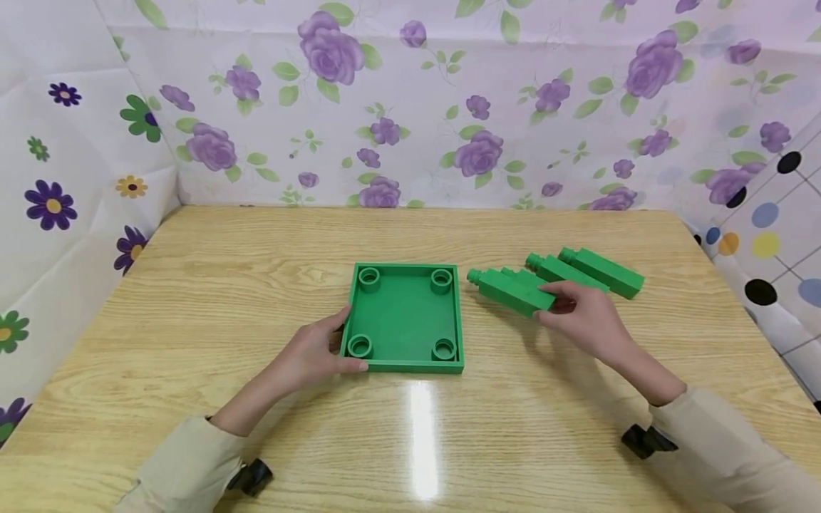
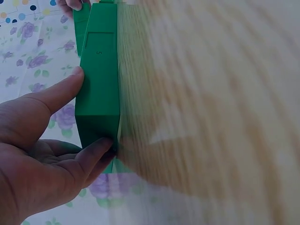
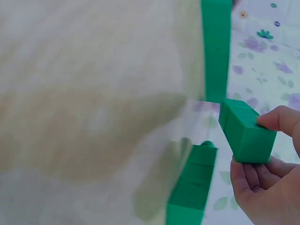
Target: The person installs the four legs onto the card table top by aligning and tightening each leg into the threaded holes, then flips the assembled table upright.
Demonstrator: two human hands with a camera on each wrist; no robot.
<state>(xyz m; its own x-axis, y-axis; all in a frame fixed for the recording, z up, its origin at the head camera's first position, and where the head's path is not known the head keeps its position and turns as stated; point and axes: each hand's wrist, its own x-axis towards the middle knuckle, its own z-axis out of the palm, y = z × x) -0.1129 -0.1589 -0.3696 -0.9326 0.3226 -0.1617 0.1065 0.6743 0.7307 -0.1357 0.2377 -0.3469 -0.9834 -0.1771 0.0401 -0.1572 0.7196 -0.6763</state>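
A green square panel (image 1: 405, 313) with a raised rim and a round socket in each corner lies on the table. My left hand (image 1: 314, 353) grips its near left corner, thumb along the front edge and fingers at the left side. To the right, my right hand (image 1: 586, 317) pinches the rear end of a green square post (image 1: 509, 293), its threaded tip pointing left toward the panel. In the right wrist view the held post (image 3: 248, 136) sits between thumb and fingers. Part of a second green post (image 1: 527, 276) shows behind it.
Two more green posts, one nearer (image 1: 564, 271) and one farther right (image 1: 606, 272), lie side by side beyond my right hand, threaded ends to the left. A wooden table (image 1: 256, 249) carries everything. Flower-patterned sheeting (image 1: 398, 107) hangs behind it and at the sides.
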